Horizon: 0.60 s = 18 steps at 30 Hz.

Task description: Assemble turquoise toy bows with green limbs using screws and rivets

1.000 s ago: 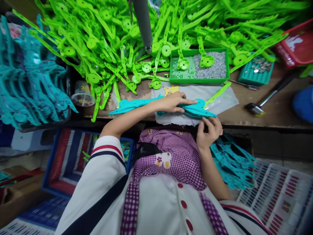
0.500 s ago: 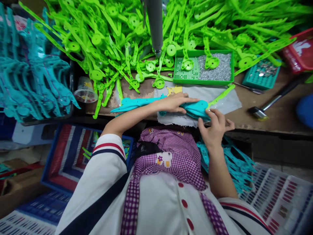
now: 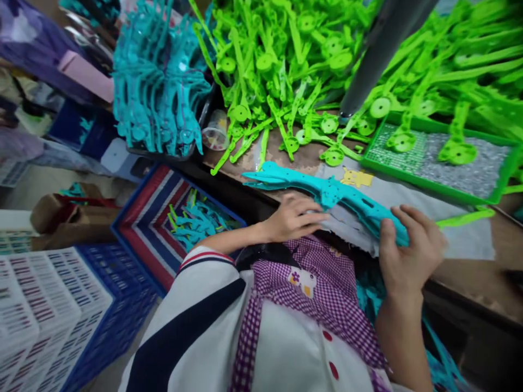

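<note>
A long teal plastic part [image 3: 327, 190], looking like a stack of moulded shells, lies slantwise at the bench's front edge. My right hand [image 3: 412, 250] has thumb and fingers closed around its right end. My left hand [image 3: 296, 218] is just below the part's middle with fingers stretched out, holding nothing. Beneath the part is a pale cloth [image 3: 433, 207] with a yellow cartoon figure. A lime-green arm piece [image 3: 466, 216] sticks out beyond my right hand; whether it joins the teal part is hidden.
Lime-green plastic arms [image 3: 286, 60] are heaped across the back. A green tray [image 3: 433, 185] of small metal pieces stands at right, below a grey tool shaft [image 3: 379, 60]. Teal parts [image 3: 159, 81] stand in rows at left. A striped-lined crate [image 3: 143, 212] sits low left.
The view has swung left. My left hand has come off the teal part toward my body. My right hand has closed on the part's right end.
</note>
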Motion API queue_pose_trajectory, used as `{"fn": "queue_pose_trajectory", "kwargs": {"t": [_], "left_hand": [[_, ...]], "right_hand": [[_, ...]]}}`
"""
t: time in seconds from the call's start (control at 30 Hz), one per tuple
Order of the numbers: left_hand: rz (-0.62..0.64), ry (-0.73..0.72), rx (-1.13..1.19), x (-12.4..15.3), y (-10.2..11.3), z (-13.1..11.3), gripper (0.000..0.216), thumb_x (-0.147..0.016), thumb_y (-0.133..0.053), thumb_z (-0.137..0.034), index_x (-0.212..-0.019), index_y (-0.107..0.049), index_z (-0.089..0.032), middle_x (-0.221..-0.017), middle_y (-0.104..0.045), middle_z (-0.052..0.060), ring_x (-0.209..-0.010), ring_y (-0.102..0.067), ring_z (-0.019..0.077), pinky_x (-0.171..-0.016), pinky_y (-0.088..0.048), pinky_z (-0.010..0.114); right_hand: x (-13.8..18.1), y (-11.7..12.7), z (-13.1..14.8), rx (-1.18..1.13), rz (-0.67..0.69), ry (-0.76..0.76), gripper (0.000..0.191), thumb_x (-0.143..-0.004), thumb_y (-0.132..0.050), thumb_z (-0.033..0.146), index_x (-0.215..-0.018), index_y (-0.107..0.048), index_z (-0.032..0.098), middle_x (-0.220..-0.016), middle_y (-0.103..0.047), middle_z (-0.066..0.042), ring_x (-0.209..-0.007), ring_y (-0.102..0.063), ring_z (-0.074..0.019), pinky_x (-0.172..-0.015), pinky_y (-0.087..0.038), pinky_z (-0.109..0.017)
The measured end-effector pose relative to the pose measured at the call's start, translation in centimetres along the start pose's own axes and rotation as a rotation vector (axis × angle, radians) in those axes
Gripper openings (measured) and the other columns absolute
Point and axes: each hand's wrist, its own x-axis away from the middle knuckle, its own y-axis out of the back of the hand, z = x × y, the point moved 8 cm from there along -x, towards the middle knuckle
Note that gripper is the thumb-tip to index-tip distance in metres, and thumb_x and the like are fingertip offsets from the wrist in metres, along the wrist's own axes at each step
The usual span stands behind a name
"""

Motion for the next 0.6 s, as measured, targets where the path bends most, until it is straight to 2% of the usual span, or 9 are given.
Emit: {"fn": "queue_pose_trajectory", "kwargs": {"t": [0.07,0.13,0.23,0.33,0.4,0.5,0.6], "left_hand": [[-0.167,0.235,-0.062,4.7,2.8,3.0,0.014,-0.097,-0.066,-0.035,-0.106,-0.076,-0.031,-0.104,-0.075,0.001,-0.099,-0.068,0.0181,-0.095,-0.041,0.040],[-0.305,0.462,-0.110,8.5,5.0,6.1,0.012,-0.096,-0.067,-0.035,-0.098,-0.077,-0.029,-0.099,-0.074,0.002,-0.096,-0.067,0.0192,-0.093,-0.042,0.041],[-0.463,0.707,-0.172,11.7,6.8,9.7,0.013,-0.094,-0.070,-0.038,-0.095,-0.078,-0.028,-0.100,-0.072,0.004,-0.098,-0.065,0.0216,-0.094,-0.042,0.042],[-0.540,0.848,-0.211,12.4,6.8,11.7,0.017,-0.091,-0.072,-0.044,-0.097,-0.078,-0.029,-0.108,-0.071,0.005,-0.105,-0.062,0.0243,-0.097,-0.042,0.044],[-0.546,0.891,-0.192,12.1,6.0,12.4,0.020,-0.090,-0.074,-0.046,-0.101,-0.078,-0.029,-0.116,-0.070,0.007,-0.112,-0.060,0.0265,-0.101,-0.041,0.046],[-0.528,0.916,-0.123,11.7,4.7,12.9,0.022,-0.088,-0.076,-0.045,-0.103,-0.077,-0.029,-0.125,-0.068,0.007,-0.122,-0.056,0.0293,-0.105,-0.040,0.049],[-0.538,0.930,-0.058,11.6,4.0,13.4,0.022,-0.088,-0.076,-0.044,-0.102,-0.076,-0.027,-0.122,-0.068,0.008,-0.122,-0.057,0.0291,-0.106,-0.042,0.049]], "right_hand": [[-1.2,-1.8,2.3,-0.095,0.083,0.072,0.031,-0.095,-0.062,0.045,-0.114,-0.074,0.023,-0.121,-0.074,-0.011,-0.115,-0.069,-0.0287,-0.101,-0.051,-0.050],[-2.4,-5.0,5.1,-0.149,0.223,0.134,0.031,-0.098,-0.057,0.044,-0.115,-0.073,0.024,-0.123,-0.073,-0.011,-0.118,-0.067,-0.0274,-0.104,-0.049,-0.047],[-3.8,-10.8,9.4,-0.174,0.432,0.240,0.034,-0.100,-0.052,0.045,-0.120,-0.071,0.025,-0.132,-0.069,-0.013,-0.126,-0.062,-0.0294,-0.109,-0.043,-0.051],[-4.3,-15.7,12.1,-0.189,0.561,0.316,0.041,-0.099,-0.052,0.047,-0.129,-0.067,0.024,-0.141,-0.065,-0.015,-0.132,-0.058,-0.0327,-0.111,-0.039,-0.056],[-4.4,-17.8,12.6,-0.180,0.603,0.318,0.044,-0.100,-0.050,0.048,-0.133,-0.065,0.024,-0.143,-0.063,-0.016,-0.133,-0.057,-0.0332,-0.111,-0.037,-0.058],[-4.3,-19.4,12.5,-0.143,0.654,0.311,0.045,-0.101,-0.048,0.047,-0.136,-0.064,0.023,-0.142,-0.064,-0.016,-0.132,-0.058,-0.0335,-0.112,-0.034,-0.061],[-4.1,-19.9,12.2,-0.122,0.694,0.308,0.045,-0.101,-0.049,0.047,-0.137,-0.063,0.024,-0.139,-0.067,-0.015,-0.129,-0.061,-0.0336,-0.112,-0.034,-0.062]]}}
